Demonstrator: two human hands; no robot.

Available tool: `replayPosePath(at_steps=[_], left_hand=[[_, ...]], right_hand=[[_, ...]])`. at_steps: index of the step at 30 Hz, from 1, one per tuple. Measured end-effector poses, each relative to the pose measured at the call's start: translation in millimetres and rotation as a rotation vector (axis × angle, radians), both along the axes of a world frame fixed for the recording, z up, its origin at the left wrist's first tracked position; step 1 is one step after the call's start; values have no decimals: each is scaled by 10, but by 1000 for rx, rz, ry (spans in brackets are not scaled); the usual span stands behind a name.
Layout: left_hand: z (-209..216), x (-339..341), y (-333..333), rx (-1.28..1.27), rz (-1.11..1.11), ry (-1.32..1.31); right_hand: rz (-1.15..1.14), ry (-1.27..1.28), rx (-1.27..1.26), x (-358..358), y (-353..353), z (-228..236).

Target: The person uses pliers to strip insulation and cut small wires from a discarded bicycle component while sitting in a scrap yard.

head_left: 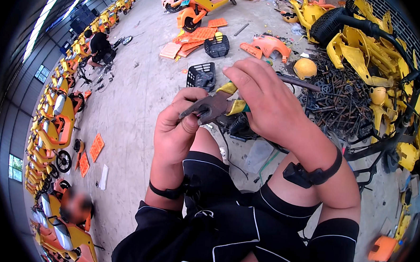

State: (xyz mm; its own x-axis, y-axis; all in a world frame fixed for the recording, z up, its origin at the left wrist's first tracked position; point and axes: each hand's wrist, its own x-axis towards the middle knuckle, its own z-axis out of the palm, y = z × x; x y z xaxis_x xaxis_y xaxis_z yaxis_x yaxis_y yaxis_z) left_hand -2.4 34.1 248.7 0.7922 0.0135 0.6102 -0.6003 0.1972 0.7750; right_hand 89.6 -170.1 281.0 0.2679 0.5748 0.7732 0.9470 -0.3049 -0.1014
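Observation:
My right hand is wrapped round the yellow-and-green handles of a pair of pliers. The plier head points left, toward my left hand, and its jaws look parted. My left thumb and curled fingers pinch together right at the jaws. A small piece seems to sit there, but the fingers and jaws hide most of it. Both hands are up in front of my body, above my bent knees. Behind the pliers stand a black plastic basket and a second black basket.
A heap of dark metal parts lies right, beside yellow body panels and a round yellow cover. Orange panels are stacked ahead. Rows of yellow scooters line the left, where another person crouches. A black cable trails near my knees.

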Motion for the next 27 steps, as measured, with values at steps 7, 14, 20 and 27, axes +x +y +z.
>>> replayPosePath(at_steps=[7, 14, 20, 27], left_hand=[[4, 38, 35, 50, 31, -25], [14, 60, 5, 31, -3, -15], [-12, 78, -6, 14, -76, -47], [-59, 182, 34, -21, -136, -35]], right_hand=[[-59, -87, 21, 4, -1, 1], [-102, -131, -1, 0, -42, 7], [-113, -182, -27, -35, -85, 68], [-29, -33, 13, 5, -114, 45]])
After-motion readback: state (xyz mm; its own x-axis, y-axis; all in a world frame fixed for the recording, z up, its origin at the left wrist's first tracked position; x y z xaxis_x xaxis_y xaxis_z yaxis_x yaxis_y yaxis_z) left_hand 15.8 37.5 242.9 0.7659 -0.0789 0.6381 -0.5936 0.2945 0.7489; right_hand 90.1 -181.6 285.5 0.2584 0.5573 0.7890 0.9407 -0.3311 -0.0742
